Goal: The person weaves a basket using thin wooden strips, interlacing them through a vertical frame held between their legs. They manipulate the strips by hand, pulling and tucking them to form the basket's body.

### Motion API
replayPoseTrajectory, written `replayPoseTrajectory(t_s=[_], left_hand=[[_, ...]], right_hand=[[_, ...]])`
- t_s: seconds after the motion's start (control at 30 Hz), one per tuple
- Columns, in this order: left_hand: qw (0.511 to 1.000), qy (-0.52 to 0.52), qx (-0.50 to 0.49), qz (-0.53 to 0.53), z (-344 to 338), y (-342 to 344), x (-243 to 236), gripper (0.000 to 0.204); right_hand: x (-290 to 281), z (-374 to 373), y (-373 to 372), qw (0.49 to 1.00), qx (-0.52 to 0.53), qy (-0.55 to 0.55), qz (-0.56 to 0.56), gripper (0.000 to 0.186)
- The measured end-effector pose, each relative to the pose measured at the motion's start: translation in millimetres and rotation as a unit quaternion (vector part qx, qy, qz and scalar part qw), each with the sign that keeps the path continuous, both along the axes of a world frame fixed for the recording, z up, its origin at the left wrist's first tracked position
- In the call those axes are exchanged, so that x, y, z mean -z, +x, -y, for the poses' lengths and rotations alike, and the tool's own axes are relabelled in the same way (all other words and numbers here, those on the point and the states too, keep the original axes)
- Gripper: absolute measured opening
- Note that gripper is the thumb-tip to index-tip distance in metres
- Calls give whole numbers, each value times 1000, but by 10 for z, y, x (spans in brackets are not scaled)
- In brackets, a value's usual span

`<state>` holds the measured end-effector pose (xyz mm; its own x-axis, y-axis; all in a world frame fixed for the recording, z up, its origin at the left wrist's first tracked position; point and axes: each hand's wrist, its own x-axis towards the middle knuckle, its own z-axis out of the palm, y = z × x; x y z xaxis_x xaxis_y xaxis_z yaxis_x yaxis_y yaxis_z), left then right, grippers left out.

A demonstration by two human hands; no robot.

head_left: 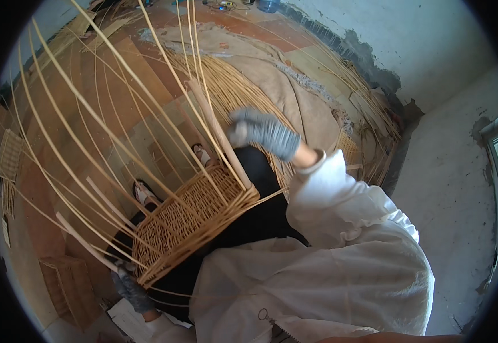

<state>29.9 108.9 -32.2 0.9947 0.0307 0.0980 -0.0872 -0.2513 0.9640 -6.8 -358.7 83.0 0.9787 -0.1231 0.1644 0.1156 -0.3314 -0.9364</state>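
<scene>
A half-woven wicker basket [183, 214] rests tilted across my lap, with long pale stakes [97, 117] rising from its woven base. A thicker wooden rod [217, 134] stands up from its right corner. My left hand [132, 290], in a grey glove, grips the basket's lower left corner beside a short peeled stick [83, 240]. Raised just right of the thick rod is my right hand [265, 132], also gloved in grey. Its fingers look curled but are smeared by motion, so whether they hold anything is unclear.
A heap of long willow rods [232, 86] lies beyond the basket, partly under a brown cloth [286, 80]. More rods [369, 108] line the wall. A brown box-like block [69, 291] sits at lower left. My sandalled feet show behind the stakes.
</scene>
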Motion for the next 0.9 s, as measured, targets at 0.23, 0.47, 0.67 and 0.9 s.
replayPoseTrajectory(t_s=[0.23,0.47,0.67,0.9], left_hand=[[963,-261,27,-63,106,138,-266,28],[933,-351,0,-86,868,764,-1111,23],[921,-355,112,-118,986,1271,-401,27],[935,-343,-8,-93,1169,719,-753,27]], right_hand=[[369,-644,-312,959,109,249,-76,19],[-580,-12,72,936,144,309,-85,22],[-488,218,-70,934,187,283,-117,25],[-178,253,-338,925,210,305,-88,28]])
